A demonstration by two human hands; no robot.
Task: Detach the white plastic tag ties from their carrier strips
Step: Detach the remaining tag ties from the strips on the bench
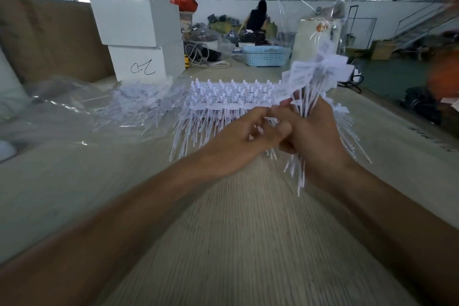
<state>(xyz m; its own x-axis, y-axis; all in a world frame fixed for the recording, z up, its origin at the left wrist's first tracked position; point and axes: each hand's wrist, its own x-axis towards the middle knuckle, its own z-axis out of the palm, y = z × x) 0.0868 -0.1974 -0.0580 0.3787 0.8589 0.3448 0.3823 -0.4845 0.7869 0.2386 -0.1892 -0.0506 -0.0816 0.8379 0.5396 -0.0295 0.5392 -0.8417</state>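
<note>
My right hand grips a bundle of loose white tag ties, their flat label ends fanned upward and their thin tails hanging below the fist. My left hand meets it at the middle, fingers curled and pinching white tie pieces close to the right thumb. Just behind both hands, a stack of tag ties still joined on their carrier strips lies on the table, tails pointing toward me. The image is blurred, so I cannot make out single ties between the fingers.
A pale wood-grain table fills the foreground. Clear plastic bags with more ties lie at left. Two white boxes stand behind them, a blue basket farther back. A person sits on the floor in the distance.
</note>
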